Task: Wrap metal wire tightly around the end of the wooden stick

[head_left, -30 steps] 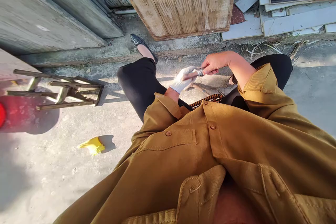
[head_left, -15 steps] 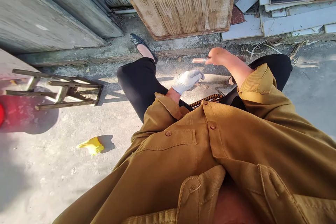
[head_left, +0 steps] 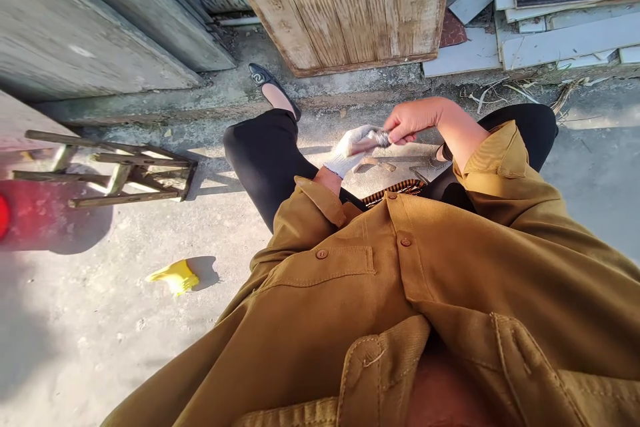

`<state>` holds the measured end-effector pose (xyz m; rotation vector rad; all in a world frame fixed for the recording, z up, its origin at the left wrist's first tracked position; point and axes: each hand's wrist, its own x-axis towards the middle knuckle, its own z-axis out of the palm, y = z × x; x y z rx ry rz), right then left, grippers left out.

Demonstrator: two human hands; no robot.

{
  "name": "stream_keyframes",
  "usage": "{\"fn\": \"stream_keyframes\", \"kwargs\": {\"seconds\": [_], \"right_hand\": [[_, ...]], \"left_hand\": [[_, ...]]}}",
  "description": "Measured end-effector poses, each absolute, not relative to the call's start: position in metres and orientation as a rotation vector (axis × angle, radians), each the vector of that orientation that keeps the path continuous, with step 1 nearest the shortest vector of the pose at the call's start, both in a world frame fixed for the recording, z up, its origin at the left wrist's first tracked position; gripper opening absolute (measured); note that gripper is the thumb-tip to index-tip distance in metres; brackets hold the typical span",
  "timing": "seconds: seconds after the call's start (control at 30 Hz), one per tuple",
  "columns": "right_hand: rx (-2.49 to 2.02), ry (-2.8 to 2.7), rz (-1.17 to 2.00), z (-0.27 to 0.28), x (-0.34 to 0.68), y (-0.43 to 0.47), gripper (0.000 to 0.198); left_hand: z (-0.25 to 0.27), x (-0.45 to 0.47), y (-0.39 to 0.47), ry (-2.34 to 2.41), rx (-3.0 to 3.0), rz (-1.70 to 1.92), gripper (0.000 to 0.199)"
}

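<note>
A short wooden stick lies across my left hand, which wears a white knit glove and is closed around it. Grey wire is wound about the stick's right part. My bare right hand pinches at the right side of this winding, fingers pressed together; what exactly sits between its fingertips is hidden. Below the hands, a forked piece of wood rests on the concrete. A striped orange-and-black woven thing shows between my legs, partly covered by my shirt.
A wooden stool lies tipped over at the left, near a blurred red object. Crumpled yellow material is on the ground. Ahead stand a plank panel and stacked boards along a concrete ledge.
My right hand has come down and left, bringing the wire-wound stick to my left hand. The gloved hand, lower and without the stick before, is now closed around it.
</note>
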<state>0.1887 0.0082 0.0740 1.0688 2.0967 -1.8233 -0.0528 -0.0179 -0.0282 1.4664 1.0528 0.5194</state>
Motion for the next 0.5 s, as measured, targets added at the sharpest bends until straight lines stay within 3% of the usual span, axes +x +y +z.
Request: {"fn": "stream_keyframes", "kwargs": {"seconds": [0.17, 0.3, 0.5], "right_hand": [[1.980, 2.146, -2.228, 0.089, 0.206, 0.012, 0.046], [2.323, 2.019, -1.724, 0.075, 0.207, 0.020, 0.051], [2.028, 2.088, -0.964, 0.058, 0.182, 0.020, 0.031]], "left_hand": [[-0.027, -0.051, -0.024, 0.864, 1.454, 0.533, 0.034], [-0.016, -0.048, -0.025, 0.900, 1.570, 0.491, 0.032], [-0.003, -0.047, -0.029, 0.937, 1.723, 0.361, 0.029]]}}
